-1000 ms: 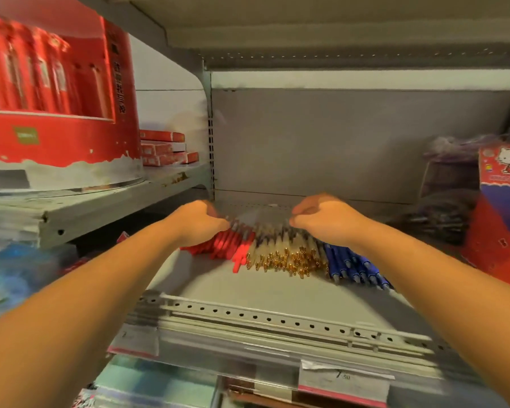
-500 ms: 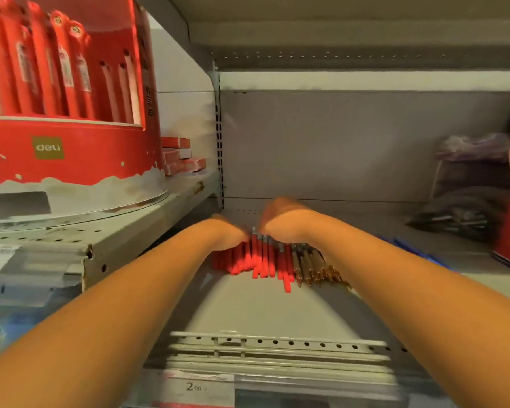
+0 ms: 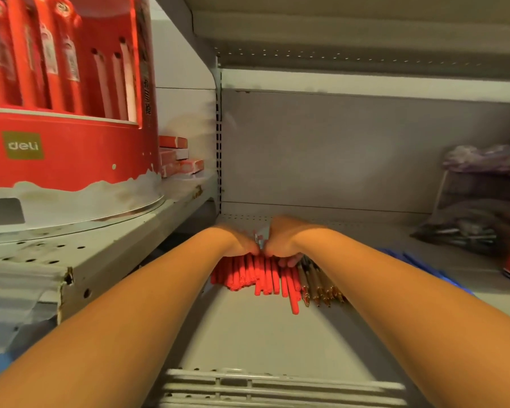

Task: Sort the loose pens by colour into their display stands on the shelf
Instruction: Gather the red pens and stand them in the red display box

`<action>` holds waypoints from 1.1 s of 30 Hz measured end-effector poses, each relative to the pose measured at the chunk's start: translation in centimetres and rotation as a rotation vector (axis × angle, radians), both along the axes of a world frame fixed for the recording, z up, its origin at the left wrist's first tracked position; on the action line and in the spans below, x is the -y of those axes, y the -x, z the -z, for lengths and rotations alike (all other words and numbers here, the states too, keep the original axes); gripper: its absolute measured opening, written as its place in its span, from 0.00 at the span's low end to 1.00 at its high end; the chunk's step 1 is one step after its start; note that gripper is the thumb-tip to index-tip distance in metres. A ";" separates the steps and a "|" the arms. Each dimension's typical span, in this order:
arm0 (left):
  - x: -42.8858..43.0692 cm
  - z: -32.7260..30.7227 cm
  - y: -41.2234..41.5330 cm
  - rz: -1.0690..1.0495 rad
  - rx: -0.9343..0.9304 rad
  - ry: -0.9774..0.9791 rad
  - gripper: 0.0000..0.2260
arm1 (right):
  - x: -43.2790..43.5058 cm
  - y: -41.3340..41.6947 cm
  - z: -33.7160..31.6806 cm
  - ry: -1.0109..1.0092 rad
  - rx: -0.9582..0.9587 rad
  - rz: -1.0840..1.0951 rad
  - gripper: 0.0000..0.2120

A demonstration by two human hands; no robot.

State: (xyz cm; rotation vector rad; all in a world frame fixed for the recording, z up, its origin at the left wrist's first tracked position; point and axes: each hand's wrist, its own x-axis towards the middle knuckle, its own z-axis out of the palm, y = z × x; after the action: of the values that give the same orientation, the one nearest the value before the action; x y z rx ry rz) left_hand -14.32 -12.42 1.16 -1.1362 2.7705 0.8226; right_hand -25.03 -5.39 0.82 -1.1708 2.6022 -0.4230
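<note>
Though half hidden, left hand [image 3: 242,245], right hand [image 3: 280,245] fingers [image 3: 290,262] seemingly curled round red pens [image 3: 256,279] near shelf [image 3: 262,334] corner.

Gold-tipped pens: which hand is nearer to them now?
Right. The right hand grips the red pens directly beside the gold-tipped pens; the left hand holds the far side of that red group, farther from them.
</note>
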 end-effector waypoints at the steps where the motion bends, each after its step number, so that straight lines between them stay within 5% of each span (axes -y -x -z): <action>1: 0.0 -0.2 0.2 0.024 0.014 0.015 0.10 | 0.1 0.2 0.1 0.003 0.002 -0.001 0.10; 15: 2.1 -0.1 2.0 -0.115 0.200 -0.097 0.11 | 1.0 1.4 -0.4 -0.136 0.134 -0.043 0.03; 19: 2.0 -0.5 2.1 -0.133 0.234 -0.092 0.10 | 0.7 1.4 -0.5 -0.133 0.165 -0.090 0.16; 33: 1.3 -0.1 3.2 -0.033 0.297 -0.031 0.06 | 0.2 1.5 0.4 -0.051 -0.001 -0.197 0.08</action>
State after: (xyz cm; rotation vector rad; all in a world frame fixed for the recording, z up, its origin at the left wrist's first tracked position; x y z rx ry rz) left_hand -17.56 -13.70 1.21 -1.1916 2.4959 0.6372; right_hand -26.53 -5.59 0.38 -1.3919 2.4519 -0.3129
